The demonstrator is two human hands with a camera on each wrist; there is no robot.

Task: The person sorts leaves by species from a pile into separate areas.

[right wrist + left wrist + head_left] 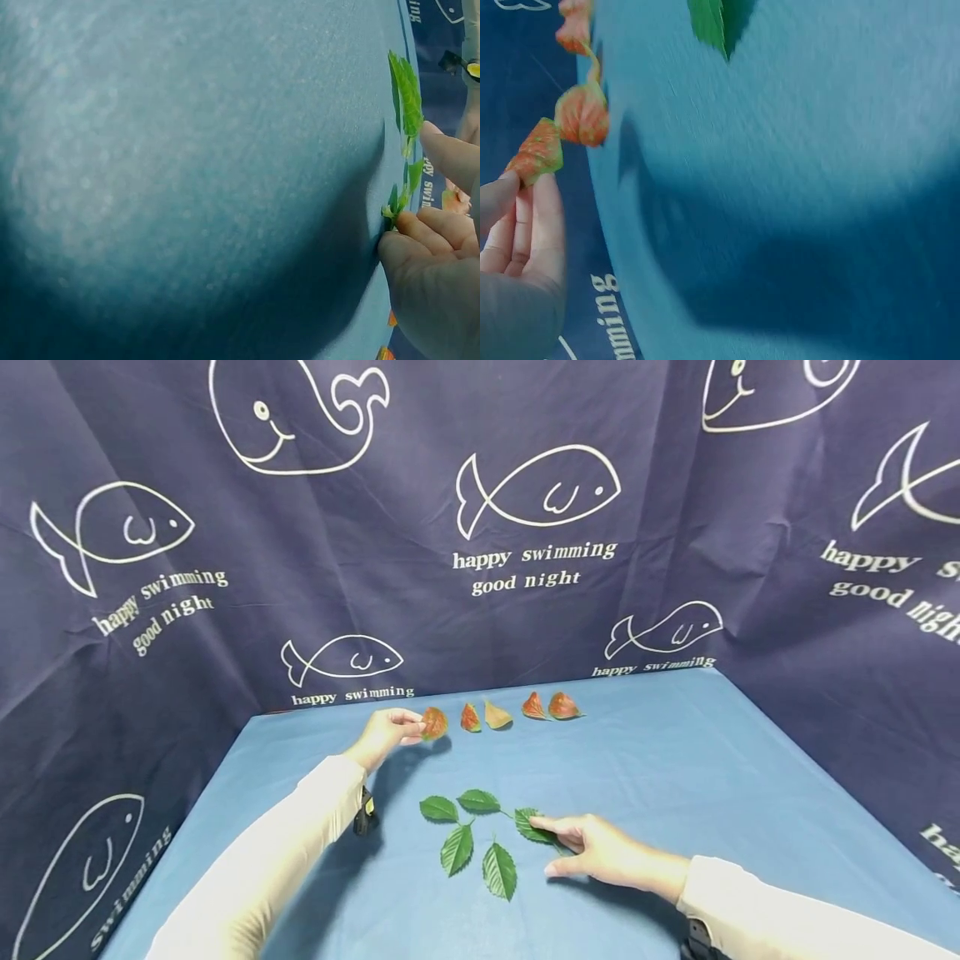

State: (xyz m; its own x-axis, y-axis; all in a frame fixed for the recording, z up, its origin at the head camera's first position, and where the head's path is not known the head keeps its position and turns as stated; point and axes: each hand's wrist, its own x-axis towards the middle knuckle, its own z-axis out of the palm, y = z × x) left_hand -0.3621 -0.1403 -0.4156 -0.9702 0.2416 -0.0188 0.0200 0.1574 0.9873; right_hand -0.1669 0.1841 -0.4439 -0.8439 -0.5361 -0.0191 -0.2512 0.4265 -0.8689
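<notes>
My left hand (384,737) pinches a reddish-orange leaf (434,723) between thumb and fingers at the back left of the blue table. In the left wrist view, the same leaf (538,154) shows green edges and stands up from the fingertips. My right hand (603,853) rests its index fingertip on a green serrated leaf (528,827), thumb held apart. Several other green leaves lie beside it in a ring, among them an upper leaf (478,801), a left leaf (438,809) and a lower leaf (499,871).
Along the table's back edge lie more autumn leaves: a small red one (470,718), a yellow-brown one (497,716) and a reddish pair (564,707) to the right. A dark blue cloth (420,610) printed with white fish hangs behind the blue table (675,760).
</notes>
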